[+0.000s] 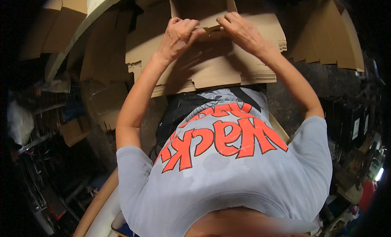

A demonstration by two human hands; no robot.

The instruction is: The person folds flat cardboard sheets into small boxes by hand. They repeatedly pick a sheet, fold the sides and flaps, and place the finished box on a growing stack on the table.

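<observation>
A brown cardboard box, partly folded up, stands at the top of the view with its walls raised. My left hand is closed on the left end of its near edge, fingers curled over the board. At the right end of that same edge, my right hand pinches the cardboard between thumb and fingers. A slot shows in the edge between the two hands. Beneath the box lies a stack of flat cut cardboard sheets, their layered edges facing me.
More cardboard sheets stand or lie to the right, and others to the left. A pale curved beam crosses the upper left. Dark boxes are at the right, and a cluttered metal rack fills the left side.
</observation>
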